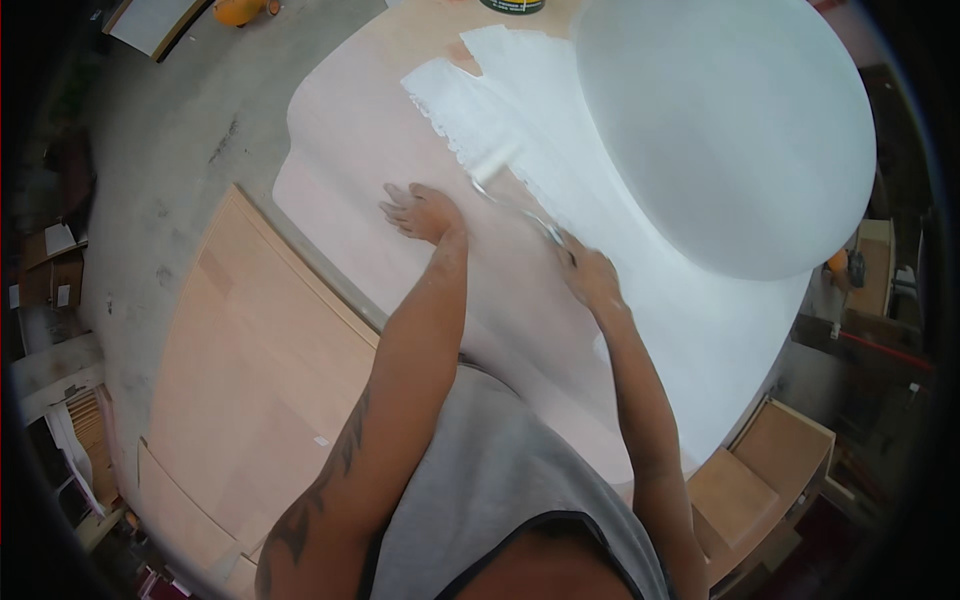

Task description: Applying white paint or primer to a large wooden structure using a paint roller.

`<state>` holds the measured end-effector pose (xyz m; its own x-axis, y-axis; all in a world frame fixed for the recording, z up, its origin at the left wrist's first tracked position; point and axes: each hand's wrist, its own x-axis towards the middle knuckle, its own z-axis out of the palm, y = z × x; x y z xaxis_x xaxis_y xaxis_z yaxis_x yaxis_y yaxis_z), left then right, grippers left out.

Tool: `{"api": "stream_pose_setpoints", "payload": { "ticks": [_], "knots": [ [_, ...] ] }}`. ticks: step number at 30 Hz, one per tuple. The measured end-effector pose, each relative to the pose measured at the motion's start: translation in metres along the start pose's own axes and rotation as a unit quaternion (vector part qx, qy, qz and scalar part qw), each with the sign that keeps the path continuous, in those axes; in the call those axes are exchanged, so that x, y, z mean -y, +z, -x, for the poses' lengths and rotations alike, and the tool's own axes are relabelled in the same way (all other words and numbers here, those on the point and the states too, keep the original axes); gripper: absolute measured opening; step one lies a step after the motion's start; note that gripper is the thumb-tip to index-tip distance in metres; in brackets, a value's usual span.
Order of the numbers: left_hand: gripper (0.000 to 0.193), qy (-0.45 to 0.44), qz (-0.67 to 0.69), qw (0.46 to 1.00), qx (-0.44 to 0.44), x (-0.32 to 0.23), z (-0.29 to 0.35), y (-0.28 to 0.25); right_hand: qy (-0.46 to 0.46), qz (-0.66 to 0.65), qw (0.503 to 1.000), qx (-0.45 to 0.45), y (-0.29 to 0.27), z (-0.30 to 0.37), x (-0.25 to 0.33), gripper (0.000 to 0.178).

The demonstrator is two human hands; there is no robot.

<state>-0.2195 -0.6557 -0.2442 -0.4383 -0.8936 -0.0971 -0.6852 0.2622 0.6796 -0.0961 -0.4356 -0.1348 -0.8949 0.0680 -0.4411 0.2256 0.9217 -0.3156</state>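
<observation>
A large pale pinkish panel (355, 130) lies in front of me, its right part covered in wet-looking white paint (650, 310). My right hand (590, 272) is closed around the handle of a small paint roller (497, 160). The roller's white sleeve rests at the ragged left edge of the paint, and its bent wire frame runs back to my fingers. My left hand (425, 213) lies flat on the unpainted surface with its fingers spread, to the left of the roller. It holds nothing.
A big smooth whitish rounded shape (730, 130) covers the panel's far right. At the far edge stands a dark can (512, 5), partly cut off. Left of me is a wooden board (270, 370) beside the concrete floor (200, 150). Brown boxes (770, 470) sit at the lower right.
</observation>
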Motion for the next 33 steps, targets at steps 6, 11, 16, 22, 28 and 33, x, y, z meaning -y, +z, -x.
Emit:
{"api": "stream_pose_setpoints", "payload": {
  "ticks": [6,11,16,22,28,33],
  "knots": [
    [0.060,-0.006,-0.006,0.998,0.065,0.001,-0.013,-0.005,0.029,-0.020,0.999,-0.029,-0.001,0.206,-0.204,0.038],
    [0.067,-0.048,0.082,0.972,0.215,0.033,-0.055,-0.014,-0.025,0.056,0.998,0.001,-0.026,0.187,-0.199,0.039],
    [0.068,0.043,0.169,0.897,0.407,0.103,-0.065,-0.054,-0.011,0.043,0.999,0.016,-0.009,0.059,-0.011,0.044],
    [0.074,0.159,-0.114,0.704,0.683,0.317,-0.123,-0.107,-0.115,0.017,0.993,-0.030,0.012,-0.109,0.228,0.043],
    [0.067,-0.130,0.021,0.748,0.650,0.375,-0.077,-0.238,-0.095,0.041,0.994,-0.038,0.016,-0.144,0.241,0.039],
    [0.056,-0.108,-0.088,0.717,0.683,0.412,-0.066,-0.316,-0.069,0.077,0.994,-0.026,0.050,-0.021,0.106,0.047]
  ]
}}
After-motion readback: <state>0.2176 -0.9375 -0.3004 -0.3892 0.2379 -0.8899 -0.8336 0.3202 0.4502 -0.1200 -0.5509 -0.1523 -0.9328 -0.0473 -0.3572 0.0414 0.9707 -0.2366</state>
